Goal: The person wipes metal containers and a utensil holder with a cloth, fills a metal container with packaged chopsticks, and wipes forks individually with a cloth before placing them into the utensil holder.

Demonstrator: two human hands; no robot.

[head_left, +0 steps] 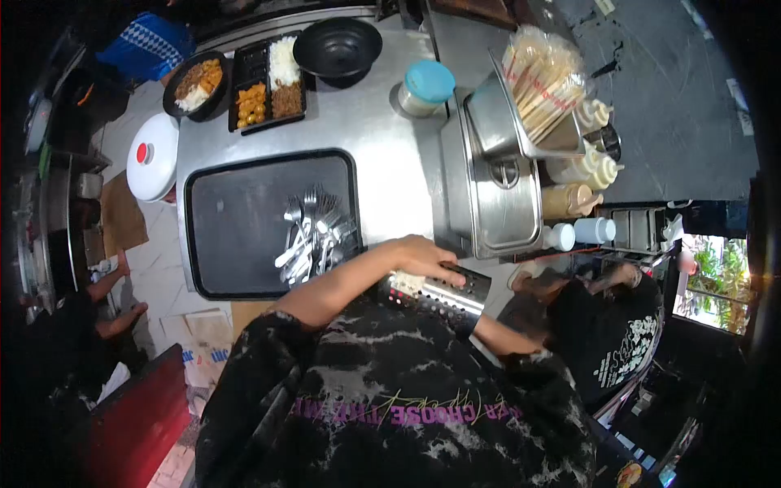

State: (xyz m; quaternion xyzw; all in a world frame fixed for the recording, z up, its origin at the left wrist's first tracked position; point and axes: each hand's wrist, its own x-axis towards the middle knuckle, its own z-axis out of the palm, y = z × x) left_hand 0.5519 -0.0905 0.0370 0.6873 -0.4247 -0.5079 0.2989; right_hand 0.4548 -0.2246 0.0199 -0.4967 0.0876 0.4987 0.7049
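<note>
While the left hand (425, 260) lies bent over the metal holder (449, 299), its fingers partly curled around the upper side, the right forearm (503, 336) comes in from the other side and meets the holder's far end. I cannot see the right hand, which is hidden by the holder, so I cannot tell how far open it is or what it has hold of. The holder, a cylinder punched with round holes, lies on its side close against the person's dark shirt (423, 370), just off the near corner of a black tray (244, 220). Spoons and forks (313, 236) lie in a loose heap at the tray's right side.

Farther back on the steel table (399, 163) are a bowl of food (216, 106), a divided box (250, 69) with rice in one compartment, a black bowl (338, 45) and a jar with a blue lid (429, 81). A white pot (152, 159) with a red knob stands left of them. On the right, a bag of sticks (543, 81) sits in a steel pan, with squeeze bottles (600, 169) just beside. Another person (606, 325) in black is near, to the right.
</note>
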